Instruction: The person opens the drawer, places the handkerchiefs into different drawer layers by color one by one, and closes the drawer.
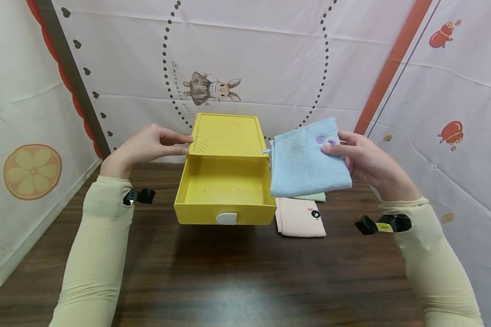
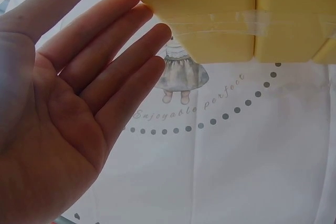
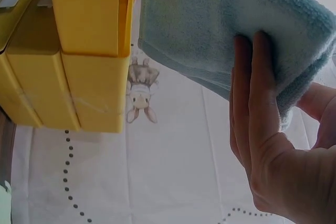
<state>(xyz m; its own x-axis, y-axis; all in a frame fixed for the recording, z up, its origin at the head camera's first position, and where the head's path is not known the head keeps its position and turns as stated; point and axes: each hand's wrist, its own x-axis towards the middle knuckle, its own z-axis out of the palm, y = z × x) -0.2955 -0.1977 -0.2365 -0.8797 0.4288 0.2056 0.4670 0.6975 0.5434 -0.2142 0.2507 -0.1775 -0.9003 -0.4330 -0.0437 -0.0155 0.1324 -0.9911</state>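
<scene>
I'd brace lightly with the left hand (image 1: 153, 141), fingers extended against the left edge of the yellow drawer unit (image 1: 229, 134), so the open drawer (image 1: 202, 214) doesn't shift. Just right of it, raised beyond the pink cloth (image 1: 298, 220), the folded blue towel (image 1: 304, 165) is pinched by my right hand (image 1: 370, 161); I'd support it level, folds together.

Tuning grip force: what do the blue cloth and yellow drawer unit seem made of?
Blue cloth: likely terry fabric, matte, judging by its fuzzy pile; cotton or synthetic, can't tell. Yellow drawer unit: probably moulded plastic, low sheen, given even colour, thin walls.
</scene>
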